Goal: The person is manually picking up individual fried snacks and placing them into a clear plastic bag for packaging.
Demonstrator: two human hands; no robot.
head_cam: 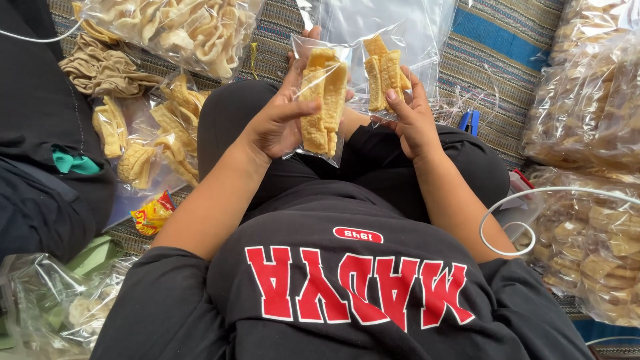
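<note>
Crackers fill two small clear packets held up over the person's crossed legs. The left hand (277,123) is closed around one small clear packet (322,100) of pale yellow ridged crackers, fingers wrapped behind it and thumb pressed across its front, the packet standing roughly upright. The right hand (413,120) pinches a second small packet (383,77) of the same crackers between thumb and fingertips, just beside the first, the two nearly touching at their upper edges. Behind both hands, further from the body, lies a stack of empty clear bags (407,27) on a striped woven mat (493,47). Beyond the right hand, a small blue tool (470,121) rests on the mat; its kind cannot be told. Further out on that side stand large clear sacks of round crackers (587,100), and a white cable (533,200) loops near the right forearm. To the outside of the left hand, loose crackers (143,140) lie on clear plastic, with a large bag of curled crackers (180,30) above them and a small red and yellow wrapper (153,213) nearer the left elbow.
</note>
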